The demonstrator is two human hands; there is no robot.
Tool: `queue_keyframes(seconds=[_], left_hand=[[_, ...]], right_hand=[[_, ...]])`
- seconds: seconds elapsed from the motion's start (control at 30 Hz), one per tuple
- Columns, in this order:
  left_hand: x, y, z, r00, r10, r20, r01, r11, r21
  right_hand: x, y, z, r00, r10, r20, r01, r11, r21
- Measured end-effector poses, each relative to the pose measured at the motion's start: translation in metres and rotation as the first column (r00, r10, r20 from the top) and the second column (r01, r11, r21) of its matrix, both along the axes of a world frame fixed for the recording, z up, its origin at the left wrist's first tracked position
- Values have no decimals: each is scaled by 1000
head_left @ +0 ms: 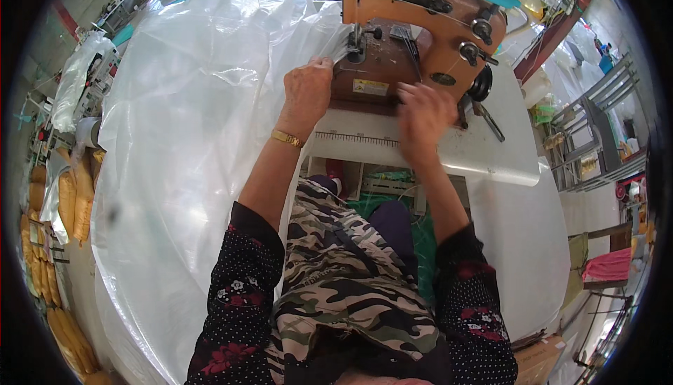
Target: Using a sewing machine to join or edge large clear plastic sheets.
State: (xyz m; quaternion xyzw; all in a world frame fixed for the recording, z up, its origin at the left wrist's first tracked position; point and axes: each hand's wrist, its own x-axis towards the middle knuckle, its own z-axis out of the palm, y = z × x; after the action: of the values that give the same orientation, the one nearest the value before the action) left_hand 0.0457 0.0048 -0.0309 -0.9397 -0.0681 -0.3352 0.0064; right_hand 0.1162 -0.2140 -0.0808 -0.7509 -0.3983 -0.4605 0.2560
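An orange-brown industrial sewing machine (434, 10) stands at the far side of the white worktable. My left hand (308, 89) is closed on a gathered edge of a large clear plastic sheet (189, 118), just left of the machine's needle area (356, 43). From there the sheet spreads over the left side of the table and hangs down past its edge. In front of the machine's arm, my right hand (424, 120) is raised and smeared by motion. Its fingers look bent, and nothing shows clearly in them.
A printed ruler scale (357, 139) runs along the table (505, 174) edge before the machine. Threads hang beside a handwheel (481, 83). Filled yellow-brown bags (66, 203) stand at the left; a metal rack (592, 132) and a cardboard box (538, 360) are at the right.
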Motion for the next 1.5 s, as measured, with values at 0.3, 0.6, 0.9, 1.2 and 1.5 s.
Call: queue_keyframes(seconds=[0.3,0.6,0.9,1.2,1.5], left_hand=[[34,32,-5,999,-30,24,31,997,-68],[22,75,-19,989,98,110,-63,958,-281],[-37,63,-33,966,129,222,-13,888,-459],[-48,60,-42,962,59,265,127,765,-631],[-49,67,-54,950,-40,310,238,734,-636]], right_hand=[[64,-156,-17,822,-543,-173,520,839,-164],[70,-155,-14,732,-593,-336,482,798,-361],[65,-161,-14,774,-614,-157,413,677,-610],[-69,-60,1,840,-52,-540,-40,987,-156],[-27,120,86,969,-176,-176,78,887,-456]])
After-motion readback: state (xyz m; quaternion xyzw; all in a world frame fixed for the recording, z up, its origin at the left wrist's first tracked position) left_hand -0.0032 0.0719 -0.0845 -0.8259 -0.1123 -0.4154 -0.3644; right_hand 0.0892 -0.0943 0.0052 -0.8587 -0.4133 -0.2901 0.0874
